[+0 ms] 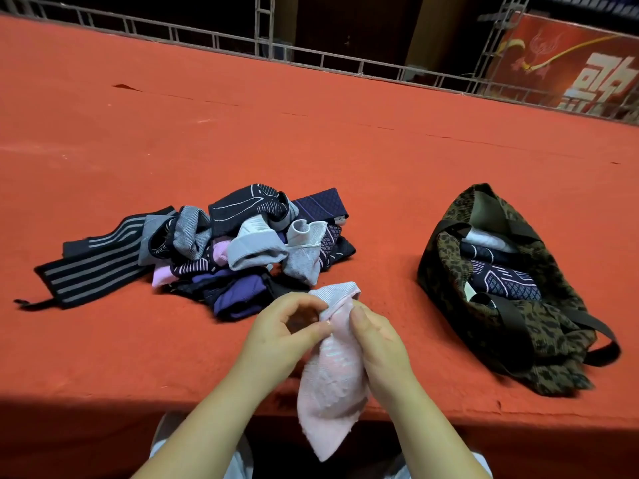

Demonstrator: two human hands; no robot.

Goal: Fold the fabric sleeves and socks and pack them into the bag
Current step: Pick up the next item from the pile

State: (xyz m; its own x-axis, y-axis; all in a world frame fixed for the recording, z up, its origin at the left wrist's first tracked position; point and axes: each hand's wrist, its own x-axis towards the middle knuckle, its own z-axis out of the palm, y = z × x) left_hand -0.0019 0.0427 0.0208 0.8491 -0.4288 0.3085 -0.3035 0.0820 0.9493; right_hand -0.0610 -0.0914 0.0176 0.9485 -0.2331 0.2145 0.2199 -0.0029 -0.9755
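Bag [446, 271] partly packed, several folded pieces inside. Large pile [221, 243] remains unfolded on table [380, 150]. Left hand [287, 330] and right hand [377, 337] both pinch pink sock [332, 385] at table edge.

A broad surface covered in red-orange cloth [311, 133] fills most of the view, marked by faint creases and a small tear near its far left. Its near edge is cast in shadow (the rest is evenly lit). Along the far edge a grey metal truss railing [214, 39] is seen, with an upright truss post [264, 25] rising from it. Beyond, the space is dark. At the upper right a red banner [567, 60] with pale characters is framed by more trusswork.
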